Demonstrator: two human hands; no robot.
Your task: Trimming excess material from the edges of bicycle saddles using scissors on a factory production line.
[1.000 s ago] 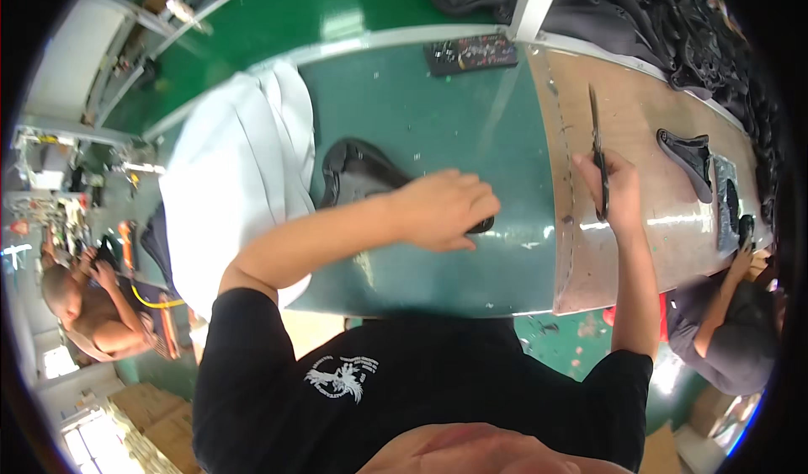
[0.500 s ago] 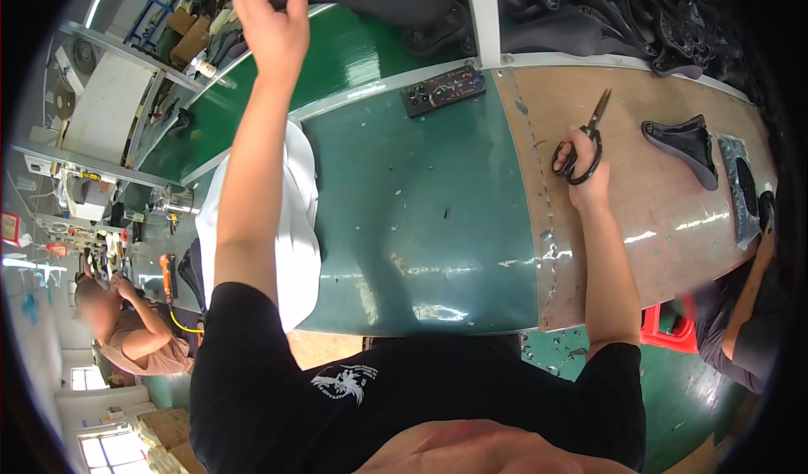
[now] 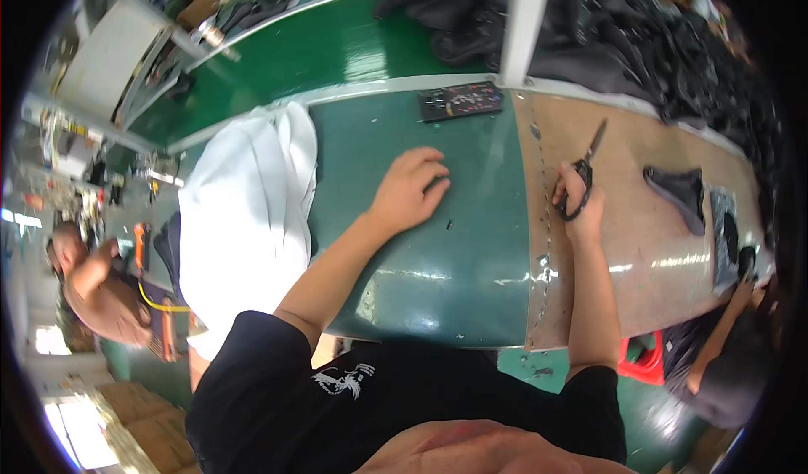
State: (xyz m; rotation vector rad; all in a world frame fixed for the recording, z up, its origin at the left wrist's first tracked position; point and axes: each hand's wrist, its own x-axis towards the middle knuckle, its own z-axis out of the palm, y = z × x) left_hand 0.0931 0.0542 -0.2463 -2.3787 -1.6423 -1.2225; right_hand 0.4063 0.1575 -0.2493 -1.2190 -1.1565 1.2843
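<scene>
Over the green table mat (image 3: 379, 280) is my left hand (image 3: 410, 192), its fingers loosely bent, thumb apart, and nothing visible in it. My right hand (image 3: 579, 200) grips a pair of black scissors (image 3: 596, 144) by the handles, blades pointing away from me above the brown board (image 3: 564, 306). To the right of the scissors lies a dark, curved, boot-like piece (image 3: 680, 196). A black box with small coloured marks (image 3: 461, 103) rests at the mat's far edge. Left of my left hand is a heap of white cloth (image 3: 244, 205).
Dark pieces (image 3: 623, 45) pile up beyond the table's rail, near a white post (image 3: 523, 28). Another dark piece (image 3: 278, 2) lies across the far green surface. A clear bag (image 3: 724, 238) and a co-worker's hand (image 3: 745, 293) are at the right; another person (image 3: 101, 289) sits far left.
My left hand has let go of a dark piece at the far left and come back over the mat. My right hand still holds the scissors. The whole view has shifted slightly.
</scene>
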